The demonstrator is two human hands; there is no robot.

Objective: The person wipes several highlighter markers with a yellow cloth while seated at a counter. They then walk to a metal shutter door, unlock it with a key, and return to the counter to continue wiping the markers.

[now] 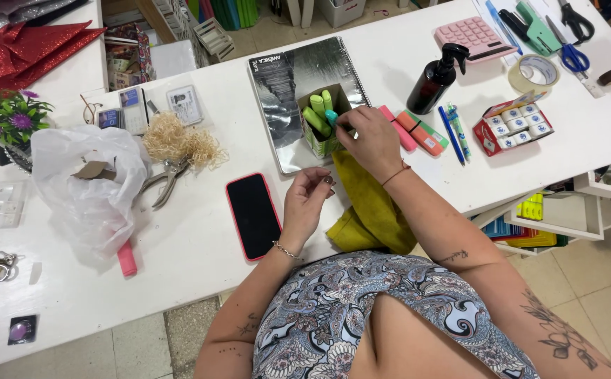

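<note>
My right hand (372,140) is at the small green cardboard box (323,130) standing on the silver spiral notebook (305,91), fingertips pinched on a teal highlighter (331,116) at the box's mouth; three light-green highlighters (317,112) stand tilted inside it. My left hand (307,200) rests on the white table (179,253) near its front edge, fingers curled loosely together and holding nothing that I can see, just beside the black phone in its red case (253,215). A mustard-yellow cloth (372,210) lies under my right wrist; pink and orange highlighters (414,132) lie flat just right of the box. Further right — a red-and-white carton of small white blocks (512,126), its flap open; behind it a dark spray bottle (435,81) and a pink calculator (472,35).
</note>
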